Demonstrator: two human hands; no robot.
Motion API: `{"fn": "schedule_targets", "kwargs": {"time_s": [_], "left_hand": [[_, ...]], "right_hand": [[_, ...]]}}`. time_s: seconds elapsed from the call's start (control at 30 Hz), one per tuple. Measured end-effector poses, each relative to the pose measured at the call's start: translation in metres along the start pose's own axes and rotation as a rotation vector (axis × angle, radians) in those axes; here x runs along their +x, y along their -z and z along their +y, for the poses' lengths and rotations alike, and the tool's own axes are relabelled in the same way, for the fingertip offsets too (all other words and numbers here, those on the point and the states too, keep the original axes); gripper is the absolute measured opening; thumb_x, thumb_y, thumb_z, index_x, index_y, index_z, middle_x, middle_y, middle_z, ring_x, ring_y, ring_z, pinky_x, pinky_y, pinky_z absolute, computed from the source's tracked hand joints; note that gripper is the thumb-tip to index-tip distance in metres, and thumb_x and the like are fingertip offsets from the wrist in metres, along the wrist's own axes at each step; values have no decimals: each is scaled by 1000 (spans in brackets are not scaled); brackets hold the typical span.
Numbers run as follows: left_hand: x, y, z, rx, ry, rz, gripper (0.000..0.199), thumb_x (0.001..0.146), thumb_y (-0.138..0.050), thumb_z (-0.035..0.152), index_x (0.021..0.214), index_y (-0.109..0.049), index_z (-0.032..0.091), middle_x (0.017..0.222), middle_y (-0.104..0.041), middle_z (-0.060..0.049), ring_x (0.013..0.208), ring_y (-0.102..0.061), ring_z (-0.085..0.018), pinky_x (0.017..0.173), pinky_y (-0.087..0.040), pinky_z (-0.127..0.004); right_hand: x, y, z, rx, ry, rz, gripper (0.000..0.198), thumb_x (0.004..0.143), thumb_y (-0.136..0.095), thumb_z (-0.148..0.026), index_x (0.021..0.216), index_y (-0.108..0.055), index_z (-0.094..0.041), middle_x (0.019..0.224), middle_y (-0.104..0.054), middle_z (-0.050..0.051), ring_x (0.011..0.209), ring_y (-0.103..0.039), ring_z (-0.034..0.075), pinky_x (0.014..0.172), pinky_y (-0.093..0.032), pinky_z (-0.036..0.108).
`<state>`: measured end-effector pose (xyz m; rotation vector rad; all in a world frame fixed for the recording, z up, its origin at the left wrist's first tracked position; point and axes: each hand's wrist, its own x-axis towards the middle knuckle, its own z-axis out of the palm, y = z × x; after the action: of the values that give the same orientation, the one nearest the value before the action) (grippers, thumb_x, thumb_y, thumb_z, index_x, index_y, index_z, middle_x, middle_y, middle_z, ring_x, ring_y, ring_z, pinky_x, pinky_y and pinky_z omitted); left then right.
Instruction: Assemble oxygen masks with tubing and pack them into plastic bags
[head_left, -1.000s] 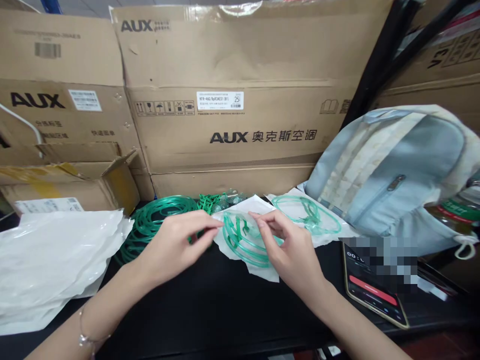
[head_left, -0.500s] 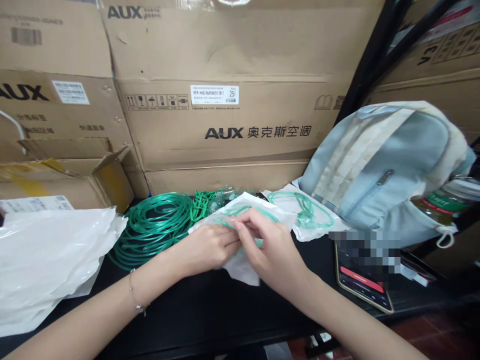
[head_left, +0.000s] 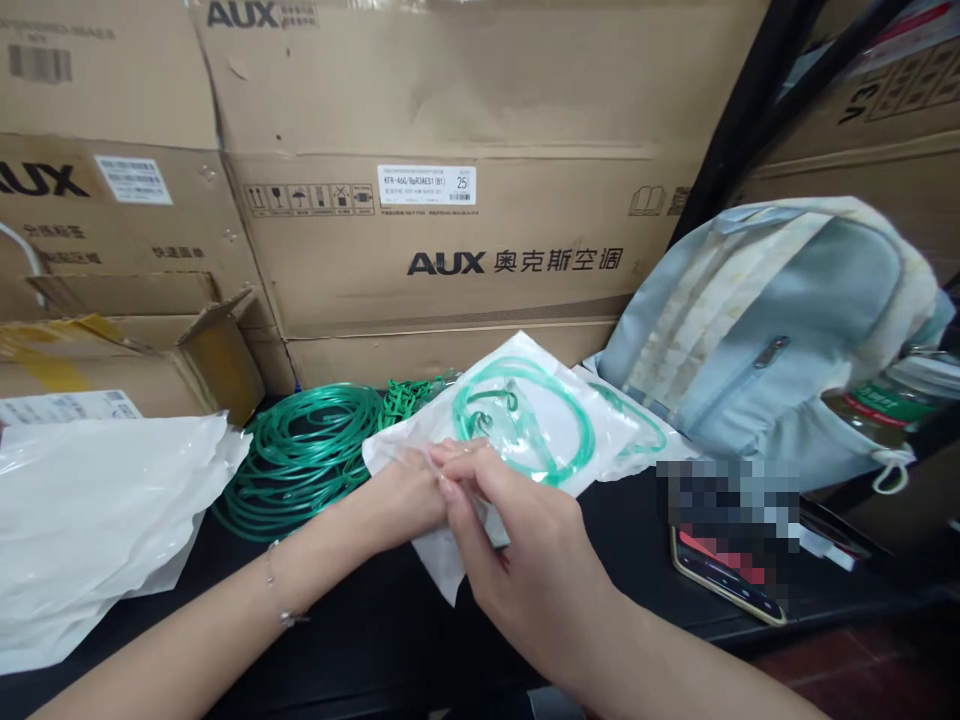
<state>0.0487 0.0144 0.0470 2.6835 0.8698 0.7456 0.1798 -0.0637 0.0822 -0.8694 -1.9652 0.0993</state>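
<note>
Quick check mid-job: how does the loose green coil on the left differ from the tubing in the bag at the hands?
The loose coil lies bare on the black table; the bagged tubing sits in a white-backed bag.
The loose coil is a thick heap of many turns; the bagged tubing forms a thinner, open loop.
The loose coil looks darker than the bagged tubing.
Both are green and looped.

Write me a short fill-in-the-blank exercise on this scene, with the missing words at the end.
1. The right hand pinches the edge of a pouch that contains ____ tubing.
2. The bracelet is worn on the ____ wrist.
3. From the person's viewpoint, the backpack lies to the ____ of the pouch.
4. Beside the Chinese characters on the big carton, the large Latin letters spell ____.

Missing words: green; left; right; AUX.
</note>
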Motion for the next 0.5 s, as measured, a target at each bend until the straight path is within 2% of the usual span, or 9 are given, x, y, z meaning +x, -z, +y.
{"fn": "schedule_targets", "kwargs": {"time_s": [0.07,0.13,0.2,0.23,0.3,0.37,0.4,0.47,0.5], "left_hand": [[-8,12,6,-47,-1,-103,29,83,-39,18,102,-62,16,107,-65,-7,99,-58,-22,89,-42,-29],[-13,19,9,-123,59,-209,30,86,-38,20,104,-62,18,106,-66,-4,97,-60,-20,86,-44,-28],[-19,20,6,-189,99,-256,30,87,-39,23,107,-61,21,107,-66,-3,97,-60,-19,86,-45,-28],[-23,18,3,-208,93,-264,29,87,-41,24,109,-61,22,110,-64,-3,101,-59,-20,88,-44,-29],[-34,17,-4,-215,44,-270,30,85,-45,23,111,-60,25,121,-58,-2,114,-51,-21,97,-38,-32],[-50,20,-10,-191,9,-253,32,85,-45,20,112,-60,26,126,-54,-2,119,-46,-20,102,-33,-32],[-60,24,-10,-170,29,-246,34,85,-44,19,114,-59,27,126,-54,-2,118,-48,-19,101,-35,-30],[-80,31,-8,-126,158,-186,29,85,-45,22,107,-64,27,112,-64,-2,105,-58,-19,93,-42,-27],[-91,33,-5,-97,274,-94,24,84,-48,26,98,-67,27,102,-68,-2,95,-63,-19,85,-47,-26]], "right_hand": [[-2,5,-5,69,23,-82,15,85,-44,-14,93,-55,-11,87,-66,9,89,-63,16,83,-48,25],[-2,12,-2,145,51,-253,25,84,-49,-20,105,-54,-9,107,-63,12,106,-56,18,95,-42,29],[-2,20,12,187,57,-436,33,84,-50,-25,114,-52,-12,121,-56,11,120,-44,18,101,-36,32],[-2,23,23,189,48,-485,32,87,-46,-25,116,-52,-15,125,-53,9,123,-41,17,102,-35,33],[-4,28,50,126,33,-543,36,88,-43,-26,124,-47,-20,132,-46,7,128,-33,17,106,-26,40],[-10,30,75,20,44,-712,45,86,-48,-31,130,-41,-26,141,-33,3,133,-21,23,107,-15,49],[-15,29,84,-31,47,-787,49,84,-51,-34,131,-38,-30,143,-28,2,134,-14,25,107,-13,53],[-29,25,95,-111,57,-885,55,83,-51,-37,134,-31,-33,146,-20,-1,134,-4,29,105,-11,56],[-36,21,97,-151,59,-895,54,84,-49,-37,135,-29,-35,147,-17,-2,134,0,30,104,-10,58]]}}
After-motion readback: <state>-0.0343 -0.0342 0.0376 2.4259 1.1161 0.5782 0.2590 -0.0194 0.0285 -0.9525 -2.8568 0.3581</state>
